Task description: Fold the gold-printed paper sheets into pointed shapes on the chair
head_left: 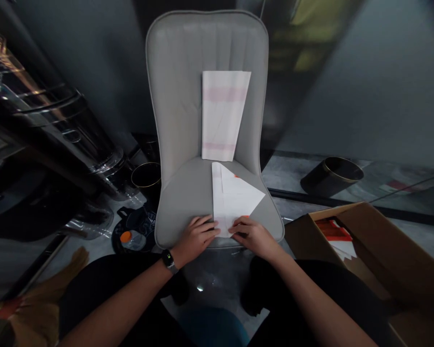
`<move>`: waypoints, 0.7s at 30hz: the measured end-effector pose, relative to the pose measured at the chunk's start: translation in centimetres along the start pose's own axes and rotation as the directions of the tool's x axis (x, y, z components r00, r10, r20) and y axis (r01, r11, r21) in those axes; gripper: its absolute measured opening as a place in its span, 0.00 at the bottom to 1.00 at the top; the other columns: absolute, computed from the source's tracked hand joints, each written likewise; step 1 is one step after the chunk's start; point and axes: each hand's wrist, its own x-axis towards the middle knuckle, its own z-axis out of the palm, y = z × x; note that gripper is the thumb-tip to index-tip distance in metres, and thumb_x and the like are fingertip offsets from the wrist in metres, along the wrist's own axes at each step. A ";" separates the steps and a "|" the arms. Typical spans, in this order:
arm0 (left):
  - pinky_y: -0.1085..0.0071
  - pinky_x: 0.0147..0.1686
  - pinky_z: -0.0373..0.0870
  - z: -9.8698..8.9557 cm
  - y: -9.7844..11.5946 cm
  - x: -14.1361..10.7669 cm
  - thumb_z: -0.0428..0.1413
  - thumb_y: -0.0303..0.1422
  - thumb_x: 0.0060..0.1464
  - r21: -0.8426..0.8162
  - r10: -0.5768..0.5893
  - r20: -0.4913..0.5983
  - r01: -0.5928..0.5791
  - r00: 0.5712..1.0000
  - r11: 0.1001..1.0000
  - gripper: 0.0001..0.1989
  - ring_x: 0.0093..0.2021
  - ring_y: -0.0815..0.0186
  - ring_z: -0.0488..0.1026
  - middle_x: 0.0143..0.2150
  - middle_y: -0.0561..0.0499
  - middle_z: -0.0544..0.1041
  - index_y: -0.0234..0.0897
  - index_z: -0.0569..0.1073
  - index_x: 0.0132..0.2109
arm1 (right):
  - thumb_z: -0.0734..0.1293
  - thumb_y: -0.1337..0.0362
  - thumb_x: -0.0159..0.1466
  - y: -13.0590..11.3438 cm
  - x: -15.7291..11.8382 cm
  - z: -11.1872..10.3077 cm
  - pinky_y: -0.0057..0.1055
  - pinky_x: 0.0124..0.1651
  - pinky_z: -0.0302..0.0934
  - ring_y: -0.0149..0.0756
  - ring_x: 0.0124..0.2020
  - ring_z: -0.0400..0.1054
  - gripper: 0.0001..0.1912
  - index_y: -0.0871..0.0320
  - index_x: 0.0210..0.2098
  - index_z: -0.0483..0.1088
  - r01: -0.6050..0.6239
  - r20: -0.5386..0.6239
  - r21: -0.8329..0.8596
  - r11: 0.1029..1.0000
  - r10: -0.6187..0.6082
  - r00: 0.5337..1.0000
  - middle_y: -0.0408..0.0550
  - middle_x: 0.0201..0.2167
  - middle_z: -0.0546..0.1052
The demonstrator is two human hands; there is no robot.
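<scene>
A folded sheet of white paper (233,195) lies on the seat of a grey chair (183,202). Its left edge is folded over in a strip, its right side comes to a point, and bits of red show along its edges. My left hand (198,233), wearing a watch at the wrist, lies flat with outstretched fingertips on the paper's lower left corner. With bent fingers and thumb, my right hand (251,233) grips the paper's lower edge. Another folded paper (224,115), white with pale pink bands, leans against the backrest.
An open cardboard box (390,241) holding red and white paper pieces stands at right. Left of the chair are a black bin (146,174), a dark bag (139,219) and an orange-capped bottle (132,238). Shiny metal cylinders (83,130) rise at far left; a glossy wall (365,106) reflects things.
</scene>
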 end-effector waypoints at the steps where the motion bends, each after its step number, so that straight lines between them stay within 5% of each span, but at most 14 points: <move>1: 0.51 0.59 0.67 0.0 0.0 0.0 0.55 0.29 0.68 -0.002 -0.007 -0.007 0.007 1.000 1.000 0.12 0.65 0.56 0.69 0.57 0.51 0.80 0.46 0.79 0.54 | 0.69 0.63 0.68 -0.1 0.0 -0.1 0.36 0.47 0.71 0.40 0.42 0.76 0.09 0.52 0.44 0.82 -0.011 0.005 0.010 1.000 0.011 1.000 0.51 0.42 0.79; 7: 0.52 0.58 0.67 0.0 0.3 1.1 0.57 0.33 0.67 -0.117 -0.124 -0.108 0.111 0.986 0.987 0.07 0.59 0.58 0.72 0.50 0.51 0.83 0.42 0.80 0.46 | 0.69 0.56 0.68 -1.0 0.8 -0.4 0.33 0.43 0.67 0.37 0.37 0.74 0.11 0.54 0.38 0.82 -0.172 0.044 0.183 0.968 0.167 0.985 0.50 0.39 0.79; 14: 0.56 0.48 0.70 0.0 0.7 2.9 0.56 0.32 0.67 -0.006 -0.233 -0.129 0.234 0.964 0.972 0.10 0.46 0.57 0.69 0.40 0.48 0.78 0.39 0.77 0.35 | 0.70 0.56 0.63 -0.7 3.1 -0.4 0.30 0.34 0.61 0.37 0.29 0.72 0.12 0.58 0.31 0.81 -0.452 0.122 0.295 0.842 0.436 0.892 0.45 0.27 0.81; 21: 0.57 0.47 0.70 1.0 0.1 3.4 0.57 0.31 0.64 0.035 -0.285 -0.193 0.297 0.939 0.954 0.08 0.44 0.57 0.67 0.38 0.48 0.73 0.39 0.73 0.34 | 0.72 0.58 0.59 -0.3 4.4 -0.3 0.30 0.33 0.61 0.37 0.29 0.73 0.10 0.59 0.29 0.80 -0.512 0.091 0.296 0.807 0.509 0.856 0.47 0.27 0.82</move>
